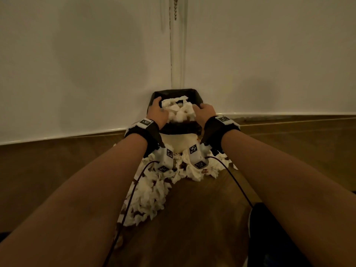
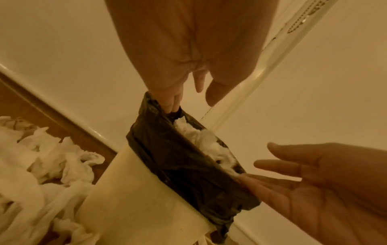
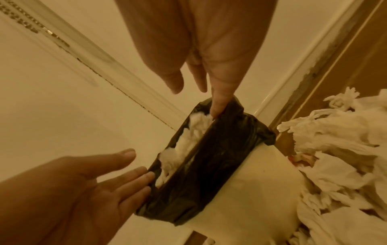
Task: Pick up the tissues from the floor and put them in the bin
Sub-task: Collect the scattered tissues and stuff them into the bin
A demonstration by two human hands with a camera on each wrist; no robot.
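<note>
Both hands hover spread and empty at the bin (image 1: pixel 180 140) mouth, left hand (image 1: pixel 157 112) and right hand (image 1: pixel 205 112) flanking it. Remaining tissues (image 1: pixel 152 193) lie below and behind both wrists, nearer the left.

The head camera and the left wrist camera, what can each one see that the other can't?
Only the head view shows both forearms, the wrist bands, the cables and the long trail of tissues on the floor. Only the left wrist view shows the palms close up, with the left hand touching the liner's corner and the right hand's fingers straight. Both show the bin, tissues inside it, and both hands at its rim.
</note>
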